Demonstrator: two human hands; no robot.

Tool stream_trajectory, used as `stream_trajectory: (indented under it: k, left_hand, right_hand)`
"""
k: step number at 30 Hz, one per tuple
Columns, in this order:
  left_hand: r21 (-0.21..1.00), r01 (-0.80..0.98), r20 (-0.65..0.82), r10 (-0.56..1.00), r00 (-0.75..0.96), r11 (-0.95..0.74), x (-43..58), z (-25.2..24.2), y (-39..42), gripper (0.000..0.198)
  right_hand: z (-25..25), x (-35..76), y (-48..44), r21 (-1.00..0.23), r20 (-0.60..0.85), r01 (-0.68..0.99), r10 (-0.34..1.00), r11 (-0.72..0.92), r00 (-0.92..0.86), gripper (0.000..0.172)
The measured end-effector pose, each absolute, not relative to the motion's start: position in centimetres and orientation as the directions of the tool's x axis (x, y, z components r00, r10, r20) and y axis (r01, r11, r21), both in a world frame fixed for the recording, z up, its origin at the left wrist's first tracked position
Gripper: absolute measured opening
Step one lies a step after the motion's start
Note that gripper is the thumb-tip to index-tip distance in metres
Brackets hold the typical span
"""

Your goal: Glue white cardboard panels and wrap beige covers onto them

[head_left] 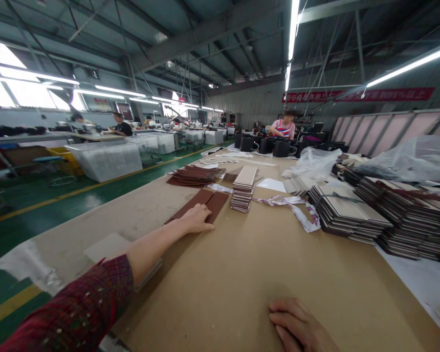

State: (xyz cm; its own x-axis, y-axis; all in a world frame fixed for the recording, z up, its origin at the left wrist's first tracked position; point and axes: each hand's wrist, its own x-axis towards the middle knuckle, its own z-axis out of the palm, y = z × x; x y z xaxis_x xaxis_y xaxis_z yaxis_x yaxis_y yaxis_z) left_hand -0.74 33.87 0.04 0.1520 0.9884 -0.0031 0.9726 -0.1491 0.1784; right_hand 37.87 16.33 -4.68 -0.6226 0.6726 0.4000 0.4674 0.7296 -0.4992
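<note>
My left hand (197,219) reaches out over the table and lies on a flat brown panel (219,204), fingers on its surface and thumb apart at its near edge. A dark line runs lengthwise through the panel. Just beyond is a pile of brown sheets (196,176). Right of the panel stands a narrow stack of cream-topped strips (244,188). Low in the view, my right hand (302,325) rests on the brown table covering (223,283), fingers loosely bent and slightly apart, with nothing visible in them.
Tied stacks of cream-and-dark panels (348,210) fill the right side, with clear plastic (410,156) behind. A white-and-purple strip (297,210) lies mid-table. Pale pieces (110,247) lie under my left forearm. A person (284,128) stands at the far end, near black items (247,143).
</note>
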Motion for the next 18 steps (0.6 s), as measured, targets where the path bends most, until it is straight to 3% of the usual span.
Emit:
stream_trajectory:
  k: [6, 18]
  left_hand:
    - [0.040, 0.999, -0.033, 0.999, -0.004, 0.006, 2.7, -1.4, 34.0, 0.041]
    - [-0.003, 0.999, -0.083, 0.995, -0.050, 0.050, 3.0, -2.0, 34.7, 0.039]
  right_hand:
    - [-3.8, 37.4, 15.6, -0.501, 0.341, 0.492, 0.685, 0.712, -0.644, 0.024]
    - [-3.2, 37.7, 14.9, -0.577, 0.317, 0.460, 0.704, 0.675, -0.635, 0.026]
